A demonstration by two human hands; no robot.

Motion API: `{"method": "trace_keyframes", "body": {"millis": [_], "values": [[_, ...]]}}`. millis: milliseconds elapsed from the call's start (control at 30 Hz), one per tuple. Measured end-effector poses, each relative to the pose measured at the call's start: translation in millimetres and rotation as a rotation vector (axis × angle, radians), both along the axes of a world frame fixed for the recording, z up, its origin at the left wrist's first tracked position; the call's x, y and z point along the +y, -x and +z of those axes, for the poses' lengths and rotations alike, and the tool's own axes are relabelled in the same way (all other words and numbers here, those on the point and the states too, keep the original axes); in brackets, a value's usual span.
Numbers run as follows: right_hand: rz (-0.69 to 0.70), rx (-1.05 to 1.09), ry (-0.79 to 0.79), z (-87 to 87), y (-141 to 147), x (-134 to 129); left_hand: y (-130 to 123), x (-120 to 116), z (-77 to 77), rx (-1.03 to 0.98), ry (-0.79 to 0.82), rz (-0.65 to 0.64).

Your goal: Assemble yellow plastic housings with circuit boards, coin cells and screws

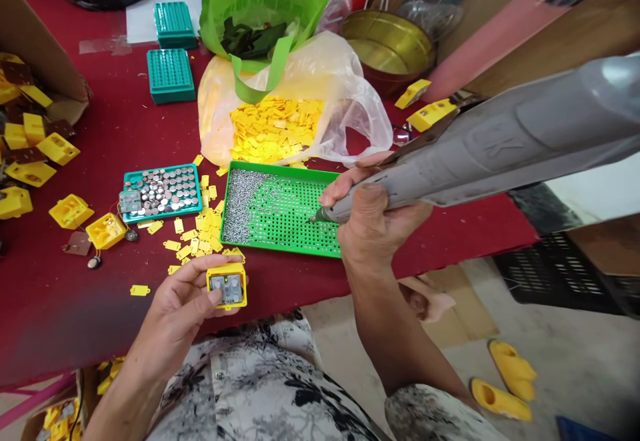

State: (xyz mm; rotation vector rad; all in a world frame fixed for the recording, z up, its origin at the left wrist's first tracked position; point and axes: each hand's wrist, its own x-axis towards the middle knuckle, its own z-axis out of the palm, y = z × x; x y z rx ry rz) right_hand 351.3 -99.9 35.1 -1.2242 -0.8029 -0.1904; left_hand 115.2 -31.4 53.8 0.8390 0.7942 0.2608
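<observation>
My left hand (187,301) is closed around a small yellow plastic case (242,269), its open side facing up and grey parts showing inside. The thumb presses on those parts. In my right hand (373,221) is a grey electric screwdriver (440,154), gripped near its nose. Its bit points left, over a green perforated tray (287,249). Small silver screws (237,204) are heaped at that tray's left end, with others scattered across the holes. Whether the bit touches a screw I cannot tell. Loose yellow tabs (205,231) lie between the case and the tray.
A teal tray (163,214) of button cells sits left of the screws. Opened yellow cases (106,230) with wires lie farther left. Behind stand a plastic bag (345,74) of yellow tabs, a green bag (310,1) and a brass-coloured pot (387,41). The table's front edge is close.
</observation>
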Motion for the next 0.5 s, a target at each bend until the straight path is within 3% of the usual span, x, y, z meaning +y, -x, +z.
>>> {"method": "trace_keyframes", "body": {"millis": [300,500], "values": [[-0.007,-0.009,-0.056,-3.1,0,-1,3,-1,1.6,0.015,0.011,-0.004],[0.021,0.136,-0.117,17.3,15,-7,-2,-8,-3.3,0.038,0.062,0.014]]}}
